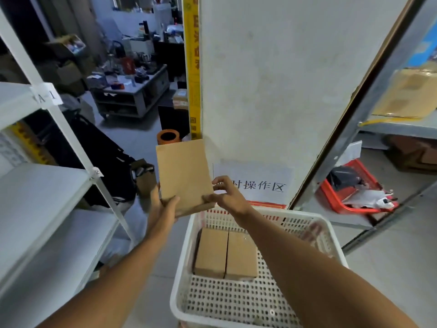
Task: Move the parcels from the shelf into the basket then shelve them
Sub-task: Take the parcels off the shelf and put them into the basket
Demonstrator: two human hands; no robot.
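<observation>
A flat brown cardboard parcel (pixel 183 175) is held upright above the far left corner of the white perforated basket (pixel 238 301). My left hand (pixel 164 204) grips its lower left corner from below. My right hand (pixel 225 194) pinches its lower right edge. Two more brown parcels (pixel 225 253) lie side by side on the basket floor. The white shelf (pixel 40 197) stands to the left, its boards bare where I can see them.
A white pillar with a paper sign (pixel 256 183) rises straight ahead. A grey metal rack (pixel 378 95) on the right holds a brown parcel and a red basket (pixel 354 188) with bags. Black bags and an orange roll (pixel 168 136) sit on the floor ahead left.
</observation>
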